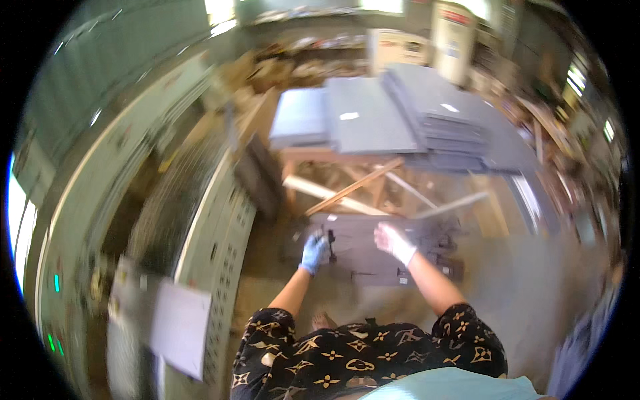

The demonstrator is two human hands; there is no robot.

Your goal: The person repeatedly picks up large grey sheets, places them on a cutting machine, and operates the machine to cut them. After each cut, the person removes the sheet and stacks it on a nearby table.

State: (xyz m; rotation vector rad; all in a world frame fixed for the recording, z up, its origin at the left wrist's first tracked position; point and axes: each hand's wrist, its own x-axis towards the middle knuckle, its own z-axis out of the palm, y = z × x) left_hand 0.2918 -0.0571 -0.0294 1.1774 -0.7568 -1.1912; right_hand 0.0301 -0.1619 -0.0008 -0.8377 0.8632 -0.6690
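My left hand [313,252], in a blue glove, hovers over or touches the left part of a flat dark brown panel [373,261]. A small dark shape [331,245] lies right beside its fingers, and blur hides whether the two touch. Further right, my right hand [395,243] wears a white glove and sits over the panel with its fingers apart and nothing visible in them. Dark marks or small pieces, too blurred to name, are scattered across the panel, along with a few small white labels.
Grey boards [373,113] lie stacked on a wooden frame [360,187] ahead. A long pale green machine [220,233] runs along the left, with a white sheet [180,327] near its front. A white cylinder [455,43] stands at the back. Wood pieces lie at the far right.
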